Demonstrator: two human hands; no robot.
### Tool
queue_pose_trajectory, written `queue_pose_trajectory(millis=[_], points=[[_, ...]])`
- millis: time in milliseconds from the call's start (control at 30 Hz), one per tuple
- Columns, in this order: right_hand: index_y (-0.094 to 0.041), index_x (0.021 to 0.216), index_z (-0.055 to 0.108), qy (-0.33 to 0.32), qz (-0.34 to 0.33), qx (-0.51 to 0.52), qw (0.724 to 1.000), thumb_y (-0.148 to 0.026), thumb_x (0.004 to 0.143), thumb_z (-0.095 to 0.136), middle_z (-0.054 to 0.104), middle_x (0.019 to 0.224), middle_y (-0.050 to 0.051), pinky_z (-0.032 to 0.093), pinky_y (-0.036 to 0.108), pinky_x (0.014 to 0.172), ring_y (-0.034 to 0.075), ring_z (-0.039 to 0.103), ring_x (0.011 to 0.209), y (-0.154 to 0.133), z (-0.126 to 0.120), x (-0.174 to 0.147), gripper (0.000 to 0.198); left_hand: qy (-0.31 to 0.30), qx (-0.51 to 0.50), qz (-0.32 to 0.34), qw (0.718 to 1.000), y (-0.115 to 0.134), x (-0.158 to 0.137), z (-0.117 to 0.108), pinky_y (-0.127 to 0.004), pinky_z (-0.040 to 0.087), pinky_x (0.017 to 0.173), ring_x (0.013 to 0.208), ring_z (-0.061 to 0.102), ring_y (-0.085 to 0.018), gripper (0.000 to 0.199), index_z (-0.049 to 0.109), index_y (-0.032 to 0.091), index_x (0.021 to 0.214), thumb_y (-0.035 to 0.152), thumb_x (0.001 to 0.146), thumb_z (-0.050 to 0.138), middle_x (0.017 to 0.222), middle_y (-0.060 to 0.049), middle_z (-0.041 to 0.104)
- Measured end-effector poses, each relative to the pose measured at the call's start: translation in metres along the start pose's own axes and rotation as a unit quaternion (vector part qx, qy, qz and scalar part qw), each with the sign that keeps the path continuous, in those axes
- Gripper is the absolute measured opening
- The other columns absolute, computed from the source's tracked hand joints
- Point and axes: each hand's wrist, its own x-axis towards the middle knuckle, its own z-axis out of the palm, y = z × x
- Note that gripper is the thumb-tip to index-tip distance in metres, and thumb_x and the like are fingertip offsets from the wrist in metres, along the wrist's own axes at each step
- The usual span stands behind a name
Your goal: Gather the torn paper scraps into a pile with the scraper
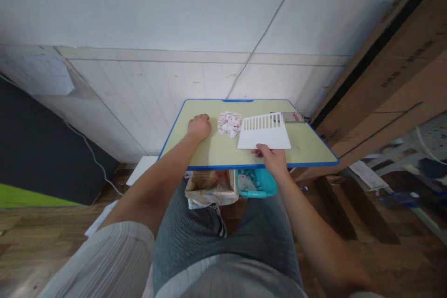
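Observation:
My right hand [274,160] grips a white slotted card [263,137] by its near edge, thumb on top and fingers beneath. A row of narrow slots runs along the card's far side, and the card is above the right half of a small pale-yellow table [209,154] with a blue rim. Beside the card's left edge lies a heap of small whitish paper pieces [229,123] with reddish marks. To the left of that heap, my left hand [199,126] rests on the tabletop, back up and fingers curled in. Nothing shows sticking out of it.
Below the table's near edge are a lined basket [211,195] and a turquoise basket [256,191] with things inside. Behind the card, a pixelated item [293,117] lies at the right. A white wall [167,74] stands behind the table, and tall cardboard [377,88] to the right.

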Motion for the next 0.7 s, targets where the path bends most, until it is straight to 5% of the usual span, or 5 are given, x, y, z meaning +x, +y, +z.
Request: queue_pose_trajectory(millis=[133,300,400,533,700], points=[[-0.018,0.074,0.076,-0.001,0.015,-0.006,1.000,-0.043,0.095,0.083,0.078,0.073,0.005,0.062,0.034,0.071,0.019,0.071,0.067,0.007,0.003,0.003,0.033,0.004,0.007,-0.001,1.000,0.000,0.003,-0.003,-0.054,0.055,0.122,0.148,0.066,-0.041,0.048,0.075,0.010,0.149,0.017,0.111,0.046,0.158,-0.026,0.071],[-0.017,0.125,0.078,0.002,0.055,-0.027,0.998,-0.045,0.113,0.081,0.081,0.117,0.006,0.070,0.039,0.084,0.020,0.079,0.095,0.014,0.006,0.011,0.030,0.006,-0.003,0.001,1.000,0.000,0.017,-0.004,-0.058,0.054,0.122,0.150,0.063,-0.043,0.048,0.077,0.013,0.147,0.018,0.110,0.048,0.159,-0.026,0.069],[-0.018,0.136,0.077,0.010,0.069,-0.026,0.997,-0.044,0.113,0.081,0.080,0.129,0.009,0.072,0.042,0.089,0.023,0.080,0.105,0.015,0.005,0.014,0.035,0.007,-0.008,-0.005,1.000,0.000,0.022,-0.003,-0.060,0.054,0.121,0.150,0.062,-0.044,0.049,0.077,0.011,0.148,0.019,0.110,0.046,0.160,-0.028,0.068],[-0.017,0.128,0.078,0.022,0.075,-0.010,0.997,-0.045,0.113,0.081,0.080,0.119,0.007,0.070,0.038,0.083,0.020,0.079,0.095,0.012,0.004,0.015,0.032,0.012,-0.014,-0.010,1.000,0.002,0.023,-0.002,-0.061,0.053,0.122,0.150,0.061,-0.045,0.051,0.076,0.011,0.150,0.022,0.111,0.045,0.160,-0.029,0.066],[-0.020,0.081,0.071,0.025,0.054,0.032,0.998,-0.045,0.099,0.078,0.079,0.073,0.004,0.061,0.032,0.060,0.018,0.068,0.059,-0.003,0.002,0.017,0.032,0.006,-0.020,-0.010,1.000,0.002,0.023,-0.004,-0.058,0.054,0.121,0.150,0.061,-0.044,0.049,0.079,0.012,0.147,0.020,0.111,0.047,0.157,-0.026,0.069]])
